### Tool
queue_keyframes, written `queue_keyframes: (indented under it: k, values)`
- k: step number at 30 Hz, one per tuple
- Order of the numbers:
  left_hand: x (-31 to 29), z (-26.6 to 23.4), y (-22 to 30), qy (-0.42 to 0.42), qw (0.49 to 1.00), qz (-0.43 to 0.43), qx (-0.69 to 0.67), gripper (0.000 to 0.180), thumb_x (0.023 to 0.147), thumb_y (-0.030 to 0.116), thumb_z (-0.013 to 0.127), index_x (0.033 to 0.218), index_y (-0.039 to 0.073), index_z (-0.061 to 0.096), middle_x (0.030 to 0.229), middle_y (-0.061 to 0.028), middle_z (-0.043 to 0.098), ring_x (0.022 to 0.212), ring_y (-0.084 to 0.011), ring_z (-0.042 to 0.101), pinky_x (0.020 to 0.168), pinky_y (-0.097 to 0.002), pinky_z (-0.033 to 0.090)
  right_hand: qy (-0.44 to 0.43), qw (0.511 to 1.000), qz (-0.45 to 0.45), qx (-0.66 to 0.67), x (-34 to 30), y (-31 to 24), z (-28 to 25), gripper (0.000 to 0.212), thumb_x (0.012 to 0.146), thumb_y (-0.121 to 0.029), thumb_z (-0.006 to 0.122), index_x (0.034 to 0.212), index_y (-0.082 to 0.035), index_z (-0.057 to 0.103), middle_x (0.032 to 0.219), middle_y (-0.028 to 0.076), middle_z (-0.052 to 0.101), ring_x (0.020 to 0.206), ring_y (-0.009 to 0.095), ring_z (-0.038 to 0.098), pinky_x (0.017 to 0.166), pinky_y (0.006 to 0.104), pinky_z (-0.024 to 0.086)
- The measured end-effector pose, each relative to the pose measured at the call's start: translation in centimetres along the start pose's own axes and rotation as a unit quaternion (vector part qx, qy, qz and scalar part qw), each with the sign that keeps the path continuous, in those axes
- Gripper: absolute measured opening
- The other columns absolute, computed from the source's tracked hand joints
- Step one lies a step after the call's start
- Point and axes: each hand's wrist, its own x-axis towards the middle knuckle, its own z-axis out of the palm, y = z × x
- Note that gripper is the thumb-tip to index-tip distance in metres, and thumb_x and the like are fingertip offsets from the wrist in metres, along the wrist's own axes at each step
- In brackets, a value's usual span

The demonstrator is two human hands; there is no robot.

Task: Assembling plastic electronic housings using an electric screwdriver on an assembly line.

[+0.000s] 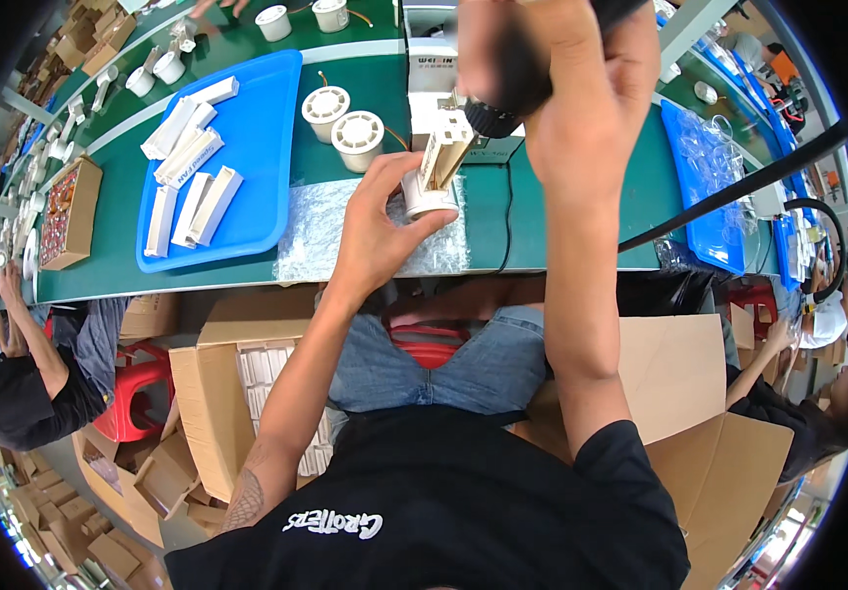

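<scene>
My left hand (pixel 380 221) grips a white track-light-like part low down, its thumb and fingers around the round white base (pixel 429 204). A long white rectangular housing (pixel 446 152) stands up from that base. Above it, my right hand (pixel 586 108) is closed around a black power screwdriver (pixel 512 88), blurred by motion. The driver's nose comes down at the top end of the housing; I cannot tell whether it touches. Bubble wrap (pixel 316 236) lies beneath on the green table. Two white round slotted caps (pixel 358 141) with wires stand left of the part.
A blue tray (pixel 271 128) with several white rectangular housings lies on the left. At right are another blue tray (pixel 704 236) with clear plastic and a thick black cable (pixel 729 192). Open cardboard boxes (pixel 209 413) flank my legs. Co-workers (pixel 40 374) sit at both sides.
</scene>
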Motion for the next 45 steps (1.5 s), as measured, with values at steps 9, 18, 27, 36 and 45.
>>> queue_keyframes:
  k: [9,18,27,36,45]
  values:
    - [-0.3,0.3,-0.3,0.011,0.999,-0.017,-0.034,0.064,0.078,0.013,0.095,0.135,0.003,0.067,0.125,-0.0104,0.068,0.111,-0.0243,0.067,0.097,-0.0359,0.054,0.068,0.981,-0.182,-0.025,5.5,2.3,-3.4,0.023,0.107,-0.019,0.068,0.117,-0.003,0.056,0.069,0.005,0.057,0.044,0.013,0.051,0.041,0.0252,0.041]
    - [-0.2,0.2,-0.1,0.002,0.999,-0.031,-0.038,0.066,0.077,0.012,0.094,0.136,0.002,0.067,0.125,-0.0108,0.068,0.112,-0.0247,0.068,0.1,-0.0375,0.054,0.051,0.99,-0.13,-0.033,3.6,1.6,-3.2,0.03,0.109,-0.021,0.063,0.13,-0.001,0.055,0.065,0.004,0.056,0.042,0.012,0.05,0.04,0.0244,0.04]
    - [-0.1,0.2,-0.5,0.003,0.999,-0.022,-0.028,0.067,0.077,0.013,0.095,0.136,0.001,0.066,0.126,-0.0122,0.069,0.113,-0.0255,0.068,0.099,-0.037,0.055,0.051,0.99,-0.106,-0.076,0.7,-0.3,0.3,0.043,0.109,-0.024,0.064,0.137,0.005,0.051,0.062,0.004,0.058,0.041,0.01,0.052,0.038,0.0242,0.04]
    - [-0.2,0.1,-0.2,-0.011,0.999,-0.032,-0.012,0.066,0.081,0.009,0.094,0.139,0.001,0.063,0.122,-0.0061,0.065,0.115,-0.0182,0.068,0.106,-0.0344,0.052,0.027,0.996,-0.083,-0.033,0.4,0.5,0.5,0.043,0.107,-0.024,0.067,0.136,0.004,0.052,0.062,0.004,0.059,0.042,0.01,0.052,0.04,0.0235,0.039]
    - [0.0,0.0,-0.1,-0.014,0.999,-0.031,-0.017,0.066,0.08,0.009,0.094,0.138,0.0,0.064,0.124,-0.0066,0.066,0.117,-0.0181,0.067,0.106,-0.0343,0.053,0.044,0.995,-0.093,-0.018,0.1,0.6,1.0,0.046,0.108,-0.022,0.065,0.14,0.007,0.049,0.064,0.004,0.059,0.042,0.01,0.053,0.039,0.023,0.043]
